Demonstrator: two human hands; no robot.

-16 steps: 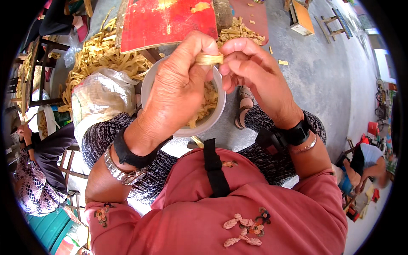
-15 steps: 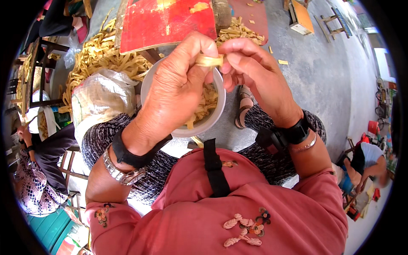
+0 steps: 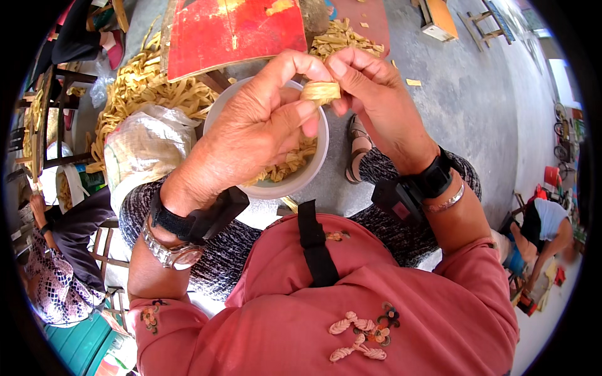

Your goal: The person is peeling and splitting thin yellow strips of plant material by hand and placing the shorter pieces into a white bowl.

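Between my two hands, above a white bucket [image 3: 322, 150], is a short loop of pale yellow flat strip [image 3: 321, 93], folded or wound on itself. The fingers of my left hand [image 3: 260, 122] are pinched on its left side. At its right end, the thumb and fingertips of my right hand [image 3: 379, 91] are closed on it. Several yellow folded pieces [image 3: 290, 164] lie inside the bucket, partly hidden by my left hand. What the material is made of, I cannot tell.
A red board [image 3: 235, 34] stands just beyond the bucket. Left of it lies a big heap of yellow strips [image 3: 141, 81], with a whitish sack [image 3: 147, 144] by my left knee. Another pile of strips [image 3: 345, 41] is at the far side. People sit at both edges.
The loop has turned and shows more of its wound face. Both hands have shifted slightly, the right fingers now closer together. At the right edge, another person bends lower with an arm reaching down.
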